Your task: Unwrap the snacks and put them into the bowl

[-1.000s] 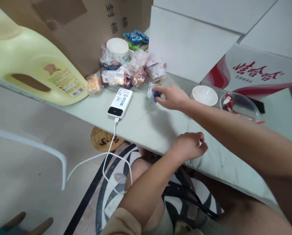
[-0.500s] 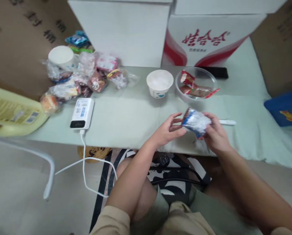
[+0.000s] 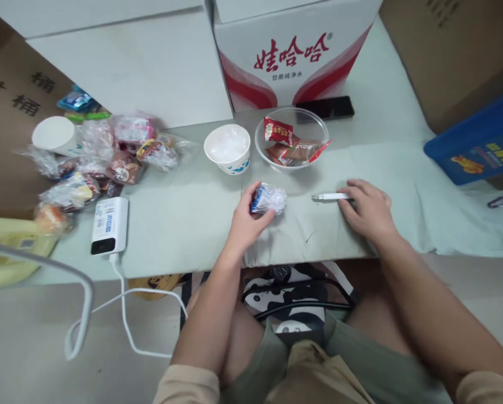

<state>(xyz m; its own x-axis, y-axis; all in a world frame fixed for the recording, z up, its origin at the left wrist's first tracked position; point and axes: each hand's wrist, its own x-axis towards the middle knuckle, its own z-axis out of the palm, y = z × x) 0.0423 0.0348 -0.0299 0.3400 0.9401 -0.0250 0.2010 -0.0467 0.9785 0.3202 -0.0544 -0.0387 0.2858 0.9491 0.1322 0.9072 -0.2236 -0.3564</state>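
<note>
My left hand [image 3: 248, 217] has its thumb and fingers around a small snack packet [image 3: 270, 199] in a crinkled, clear-and-blue wrapper, low over the table. A slim white pen-like tool [image 3: 330, 196] lies to the right, its narrow greyish tip pointing left; its exact kind is unclear. My right hand [image 3: 369, 210] pinches the tool's right end, which the fingers hide. Behind the packet stands a white paper cup [image 3: 228, 147] with clear plastic inside. Beside it, a clear plastic bowl [image 3: 291, 163] contains a red packet [image 3: 278, 131] and a brown packet [image 3: 305, 150].
Wrapped snacks [image 3: 125, 166] are heaped at the left around another paper cup [image 3: 54, 134]. A cabled white power bank [image 3: 110, 225] lies near the front edge. White cartons [image 3: 293, 56] stand behind, with a black phone [image 3: 331, 106]. A blue box [image 3: 479, 143] is at right.
The packet has gone from my right hand to my left and moved left and down. My right hand has moved onto the white tool. The view has shifted right.
</note>
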